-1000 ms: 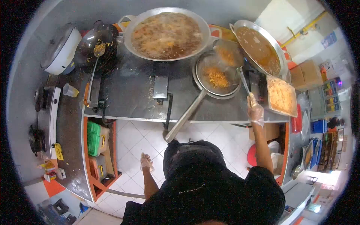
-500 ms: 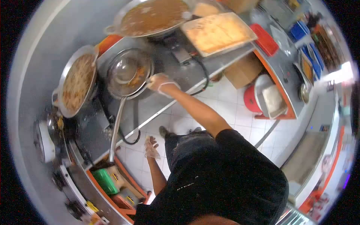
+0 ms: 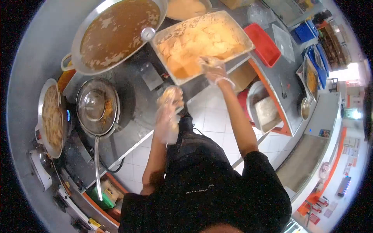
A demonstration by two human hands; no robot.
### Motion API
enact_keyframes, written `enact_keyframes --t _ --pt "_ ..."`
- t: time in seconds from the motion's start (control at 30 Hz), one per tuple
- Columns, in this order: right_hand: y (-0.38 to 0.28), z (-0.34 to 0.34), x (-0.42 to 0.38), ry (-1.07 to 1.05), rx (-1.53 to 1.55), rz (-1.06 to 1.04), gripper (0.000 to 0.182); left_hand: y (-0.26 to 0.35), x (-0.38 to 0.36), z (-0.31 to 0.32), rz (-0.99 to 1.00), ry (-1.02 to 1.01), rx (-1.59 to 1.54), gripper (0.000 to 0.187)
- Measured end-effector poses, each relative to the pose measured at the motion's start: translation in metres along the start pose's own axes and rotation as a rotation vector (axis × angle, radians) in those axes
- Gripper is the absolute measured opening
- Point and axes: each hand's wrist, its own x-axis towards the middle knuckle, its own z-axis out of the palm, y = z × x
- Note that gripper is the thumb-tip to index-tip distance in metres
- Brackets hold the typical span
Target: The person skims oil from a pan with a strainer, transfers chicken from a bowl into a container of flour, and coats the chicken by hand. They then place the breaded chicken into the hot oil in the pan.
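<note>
My right hand (image 3: 214,70), in a clear plastic glove, is at the near edge of a metal tray (image 3: 176,80) heaped with pale orange breading flour (image 3: 202,39). Its fingers are loosely bent and apart, with nothing visible between them. My left hand (image 3: 169,104), also gloved, is raised in front of the tray's left corner. Yellowish coating shows on its fingers, but motion smears them. To the left, a long-handled wire strainer (image 3: 95,110) rests over a bowl, with orange crumbs inside.
A large pan of brown oil (image 3: 120,35) with a round dial thermometer (image 3: 148,33) stands at the back. Another pan (image 3: 53,116) of foamy oil is far left. A bowl of orange liquid (image 3: 186,8), a red basin (image 3: 263,44) and a cardboard box (image 3: 241,77) are near the tray.
The view has shifted right. My right hand has moved from beside the strainer to the flour tray. My left hand has risen from below the counter edge to in front of the tray.
</note>
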Motion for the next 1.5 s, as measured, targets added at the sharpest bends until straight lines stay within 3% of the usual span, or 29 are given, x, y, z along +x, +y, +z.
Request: enact_keyframes --t 0.03,0.1,0.17,0.23,0.27,0.3,0.33,0.4,0.47,0.53,0.7,0.87,0.97,1.0,1.07,1.1,1.17,1.2,1.23,1.27,1.33,1.37,1.4,1.47,1.5 --pt "0.006 -0.014 0.013 -0.017 0.089 0.19 0.037 -0.017 0.035 0.0 0.046 -0.037 0.12 0.057" --pt "0.027 -0.039 0.05 -0.061 0.06 0.258 0.039 0.003 0.11 0.027 -0.24 -0.23 1.348 0.071" --pt "0.07 -0.055 0.098 -0.1 0.033 0.324 0.041 -0.033 0.172 0.009 -0.603 -0.408 1.773 0.081" --pt "0.133 -0.049 0.144 -0.176 -0.448 0.131 0.044 -0.096 0.217 -0.032 -0.662 -0.297 1.591 0.086" --pt "0.152 -0.048 0.163 -0.199 -0.601 0.065 0.045 -0.108 0.243 -0.044 -0.784 0.14 1.4 0.084" --pt "0.159 -0.049 0.185 -0.228 -0.563 0.137 0.047 -0.121 0.261 -0.055 -0.869 0.573 1.169 0.082" --pt "0.165 -0.05 0.207 -0.255 -0.528 0.21 0.049 -0.136 0.272 -0.064 -0.871 0.588 1.173 0.082" --pt "0.188 -0.047 0.241 -0.294 -0.546 0.251 0.05 -0.156 0.281 -0.072 -0.711 0.806 1.417 0.079" --pt "0.213 -0.042 0.268 -0.335 -0.535 0.277 0.052 -0.152 0.287 -0.083 -0.934 0.599 1.396 0.074" --pt "0.238 -0.038 0.287 -0.388 -0.474 0.304 0.054 -0.163 0.288 -0.095 -1.016 0.499 1.416 0.07" --pt "0.256 -0.012 0.313 -0.639 -0.094 0.377 0.062 -0.198 0.29 -0.099 -0.885 0.406 1.348 0.061" --pt "0.166 0.042 0.319 -1.205 0.234 0.345 0.072 -0.216 0.284 -0.076 -0.745 0.425 1.083 0.052" --pt "0.087 0.01 0.279 -1.332 0.078 0.301 0.081 -0.18 0.247 -0.049 -0.673 0.468 1.041 0.047" --pt "0.087 0.007 0.255 -1.284 -0.059 -0.135 0.087 -0.166 0.23 -0.035 -0.645 0.474 1.075 0.046" --pt "0.089 0.0 0.229 -1.203 -0.176 -0.562 0.093 -0.149 0.198 -0.003 -0.694 0.401 1.292 0.044" --pt "0.091 -0.002 0.224 -1.123 -0.219 -0.822 0.079 -0.145 0.192 0.01 -0.874 0.271 1.476 0.042" --pt "0.092 0.003 0.233 -1.065 0.109 -0.876 0.073 -0.143 0.197 0.016 -1.368 -0.313 1.805 0.044" --pt "0.07 0.001 0.252 -1.261 0.23 -0.392 0.073 -0.155 0.181 0.015 -1.375 -0.307 1.796 0.044" --pt "0.049 0.002 0.272 -1.402 0.335 0.119 0.074 -0.182 0.152 0.013 -1.215 -0.299 2.049 0.045" --pt "0.063 0.032 0.29 -1.409 0.331 0.121 0.074 -0.196 0.15 0.013 -1.159 -0.115 1.998 0.045" --pt "0.116 0.096 0.305 -1.425 -0.353 0.195 0.066 -0.212 0.168 0.008 -0.974 0.379 1.636 0.045" --pt "0.13 0.099 0.291 -1.423 -0.353 0.197 0.066 -0.217 0.181 0.002 -0.879 0.526 1.5 0.045" --pt "0.141 0.094 0.275 -1.275 -0.121 0.159 0.059 -0.219 0.194 -0.003 -0.803 0.63 1.393 0.045" --pt "0.163 0.084 0.254 -1.117 0.094 0.152 0.053 -0.22 0.211 -0.013 -0.722 0.71 1.25 0.045" --pt "0.17 0.082 0.256 -1.161 -0.062 0.007 0.051 -0.216 0.214 -0.02 -0.748 0.668 1.253 0.045"
